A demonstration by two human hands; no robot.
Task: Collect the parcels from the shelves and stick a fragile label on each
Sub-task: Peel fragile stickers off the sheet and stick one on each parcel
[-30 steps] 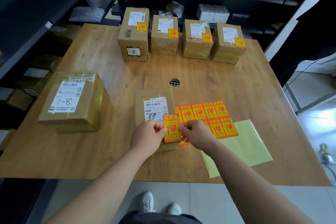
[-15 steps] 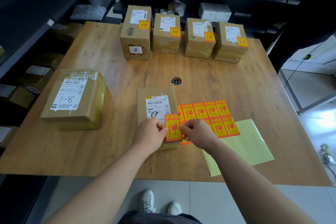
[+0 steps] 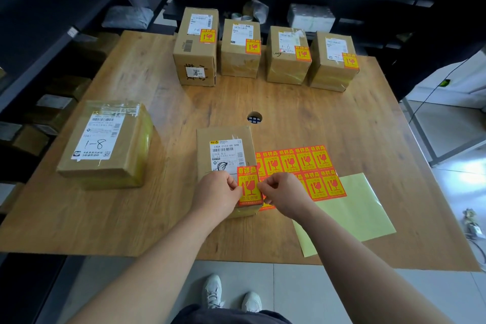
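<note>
Barely anything's moved since a second ago — both hands, left [image 3: 218,192] and right [image 3: 282,192], still pinch the fragile label [image 3: 249,185] over the parcel's [image 3: 226,150] near corner on the table [image 3: 328,118].

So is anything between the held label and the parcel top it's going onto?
Nothing visible. Both hands, left and right, pinch the label by its side edges right over the near right corner of the parcel; that corner shows only bare cardboard beside the shipping label.
</note>
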